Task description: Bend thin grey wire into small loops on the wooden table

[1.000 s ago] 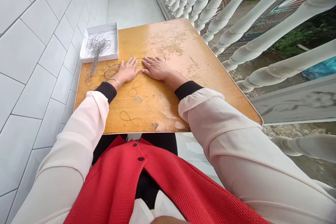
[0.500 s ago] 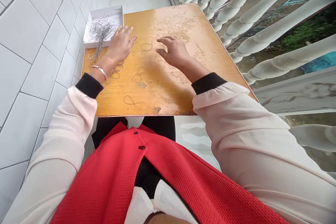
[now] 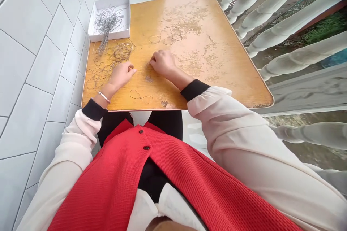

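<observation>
My left hand (image 3: 121, 74) is low over the left part of the table, its fingers curled towards the thumb. Whatever lies between them is too small to make out. Opposite it, my right hand (image 3: 163, 62) is closed in a pinch, fingertips pointing down and left; what it grips is hidden. Beside my left hand spreads a tangle of thin wire loops (image 3: 121, 51). A single twisted wire loop (image 3: 139, 96) lies near the table's front edge. Beyond my right hand is a row of joined wire loops (image 3: 168, 38).
A white open box (image 3: 125, 25) at the back left holds a bundle of thin dark wires (image 3: 107, 25), its end hanging over the front rim. The wooden table (image 3: 222, 68) has worn patches. A tiled wall (image 3: 40, 61) runs along the left, a white balustrade (image 3: 271, 39) along the right.
Both hands have come back towards me and lower, and their fingers have curled. The wire loop near the table's middle no longer shows at its spot. The view has shifted slightly.
</observation>
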A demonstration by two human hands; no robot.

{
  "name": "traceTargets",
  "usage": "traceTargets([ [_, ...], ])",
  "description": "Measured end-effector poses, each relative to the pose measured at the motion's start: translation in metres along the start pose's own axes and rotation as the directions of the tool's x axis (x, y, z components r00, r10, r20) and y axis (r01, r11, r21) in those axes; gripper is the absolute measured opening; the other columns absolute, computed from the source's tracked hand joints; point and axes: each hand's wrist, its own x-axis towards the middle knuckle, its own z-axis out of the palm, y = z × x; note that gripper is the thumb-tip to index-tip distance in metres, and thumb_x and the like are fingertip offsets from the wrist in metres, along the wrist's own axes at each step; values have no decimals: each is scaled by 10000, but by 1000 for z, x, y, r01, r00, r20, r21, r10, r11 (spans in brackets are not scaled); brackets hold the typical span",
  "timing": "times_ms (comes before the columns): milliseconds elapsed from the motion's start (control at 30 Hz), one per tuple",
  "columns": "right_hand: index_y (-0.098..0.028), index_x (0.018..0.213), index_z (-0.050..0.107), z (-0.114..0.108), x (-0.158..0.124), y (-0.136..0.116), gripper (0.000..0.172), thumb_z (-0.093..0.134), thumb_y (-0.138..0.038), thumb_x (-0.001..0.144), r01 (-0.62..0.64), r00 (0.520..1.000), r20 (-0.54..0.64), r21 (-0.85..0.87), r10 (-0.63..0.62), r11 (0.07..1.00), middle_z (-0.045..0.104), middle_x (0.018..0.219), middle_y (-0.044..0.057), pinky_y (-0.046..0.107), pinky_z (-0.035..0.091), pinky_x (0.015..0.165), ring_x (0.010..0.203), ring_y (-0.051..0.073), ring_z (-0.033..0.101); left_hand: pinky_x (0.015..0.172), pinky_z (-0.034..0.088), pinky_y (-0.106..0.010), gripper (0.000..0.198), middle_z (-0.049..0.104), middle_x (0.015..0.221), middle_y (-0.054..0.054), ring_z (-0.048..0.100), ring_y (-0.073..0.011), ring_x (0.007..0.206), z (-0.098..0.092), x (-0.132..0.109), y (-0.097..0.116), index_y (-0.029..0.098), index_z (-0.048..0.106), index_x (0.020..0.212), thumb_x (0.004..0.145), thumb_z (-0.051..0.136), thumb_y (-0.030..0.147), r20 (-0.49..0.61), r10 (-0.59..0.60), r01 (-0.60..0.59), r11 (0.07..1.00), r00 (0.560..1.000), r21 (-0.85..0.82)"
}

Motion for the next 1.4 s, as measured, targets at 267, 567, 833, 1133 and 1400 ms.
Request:
traceTargets([
  [267,-246,1110,696,-37,-32,-26,442,316,-455,1022,15,997,-74,37,-12,999,718,1180,143,503,533,958,1094,327,656,873,518,-367,272,720,828,-45,677,-215,836,29,11,22,161,717,1023,776,804,234,40,22,-19,997,999,-74],
  [567,-278,1045,623,-63,-62,-37,293,558,-544,941,-73,993,17,865,118,497,690,879,25,369,616,820,858,181,710,685,520,-227,206,691,744,7,635,-78,642,14,-27,48,197,672,875,1009,565,311,28,-33,44,696,999,-717],
  [833,-350,1079,644,-74,-74,-18,178,586,-419,926,-10,972,-42,976,231,217,658,938,15,329,565,749,849,175,656,556,399,-148,225,571,627,51,497,-26,551,9,-49,55,166,630,764,986,593,169,63,-144,118,417,988,-901],
  [1133,-333,940,599,-84,-66,4,312,759,-133,763,120,952,-59,975,299,-188,583,723,-70,287,330,567,568,113,350,583,435,-183,192,433,489,72,496,-54,521,0,-63,45,139,696,762,852,768,292,303,141,251,298,943,-921],
  [1400,-313,912,586,-102,-71,-10,363,780,-108,683,129,925,-63,979,375,-155,606,730,-60,269,340,579,601,101,377,465,186,-206,130,392,445,82,304,-24,407,-21,-68,44,138,715,754,822,694,247,281,154,133,609,947,-782],
])
